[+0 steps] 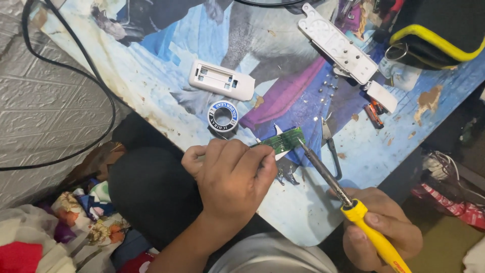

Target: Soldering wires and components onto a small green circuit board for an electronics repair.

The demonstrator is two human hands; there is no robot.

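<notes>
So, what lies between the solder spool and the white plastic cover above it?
In the head view, nothing: between the solder spool and the white plastic cover only a bare strip of the printed table mat shows.

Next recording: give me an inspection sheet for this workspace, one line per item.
Surface: table with a worn, stained blue picture covering.
Job's things: green circuit board pinched in the left hand; yellow-handled soldering iron in the right hand, tip at the board's edge.
Clutter: solder spool, white casing, long white casing, loose screws, two small batteries, tweezers.
Grippers: both hands closed on their things.
Cables: black cable looping off the table's left edge.
Surroundings: textured wall, black-and-yellow bag, patterned cloth.
</notes>
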